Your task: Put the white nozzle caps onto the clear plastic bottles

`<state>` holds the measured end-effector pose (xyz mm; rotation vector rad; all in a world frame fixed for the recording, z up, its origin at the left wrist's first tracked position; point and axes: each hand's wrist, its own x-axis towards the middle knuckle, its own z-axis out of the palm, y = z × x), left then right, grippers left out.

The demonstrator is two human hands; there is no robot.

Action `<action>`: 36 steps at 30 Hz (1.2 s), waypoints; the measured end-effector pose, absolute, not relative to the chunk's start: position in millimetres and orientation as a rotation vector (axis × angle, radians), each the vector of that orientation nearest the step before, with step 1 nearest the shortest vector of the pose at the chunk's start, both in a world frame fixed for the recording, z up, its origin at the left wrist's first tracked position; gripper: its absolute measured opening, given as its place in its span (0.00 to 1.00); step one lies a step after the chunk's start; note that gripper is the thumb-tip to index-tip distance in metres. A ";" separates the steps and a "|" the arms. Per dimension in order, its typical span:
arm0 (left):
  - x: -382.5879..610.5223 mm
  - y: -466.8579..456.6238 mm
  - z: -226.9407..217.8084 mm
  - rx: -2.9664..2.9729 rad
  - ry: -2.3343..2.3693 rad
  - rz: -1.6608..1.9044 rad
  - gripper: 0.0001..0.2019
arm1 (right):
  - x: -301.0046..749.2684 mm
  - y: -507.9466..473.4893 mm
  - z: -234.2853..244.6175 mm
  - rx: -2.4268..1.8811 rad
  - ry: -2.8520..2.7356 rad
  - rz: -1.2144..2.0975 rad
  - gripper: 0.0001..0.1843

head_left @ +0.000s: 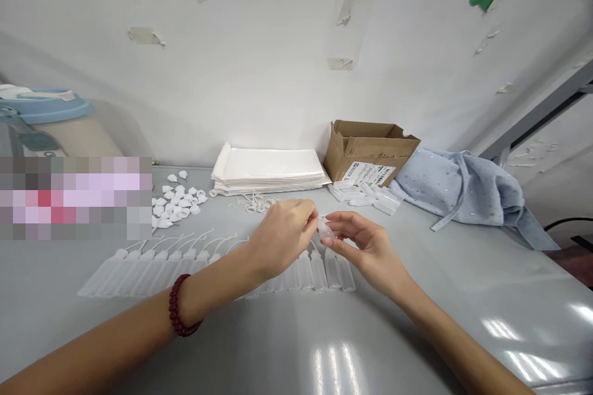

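A small translucent plastic bottle [327,232] is held between the thumb and fingers of my right hand [365,245], its neck toward the left. My left hand [285,231] is closed in a pinch right at that neck; what its fingertips hold is hidden. Below both hands, a row of similar clear bottles [152,268] lies side by side, several with thin white straps at their necks. My left forearm covers the middle of the row. Loose white straps [257,202] lie in a small heap behind my left hand.
White pointed caps [178,203] are piled at the left. A stack of white padded envelopes [273,166] and an open cardboard box [370,151] stand against the wall. More clear bottles [364,194] lie before the box. Light blue cloth [463,188] is at the right.
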<state>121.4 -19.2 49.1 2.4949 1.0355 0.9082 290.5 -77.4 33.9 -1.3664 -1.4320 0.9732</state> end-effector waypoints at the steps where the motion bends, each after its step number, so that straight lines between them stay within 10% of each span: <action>1: 121.4 -19.7 50.8 2.446 1.024 0.911 0.08 | 290.9 -77.2 34.1 -1.371 -1.427 0.968 0.17; 36: 126.5 -35.9 41.9 2.470 0.649 1.072 0.19 | 293.3 -75.0 42.0 -1.259 -1.005 1.054 0.17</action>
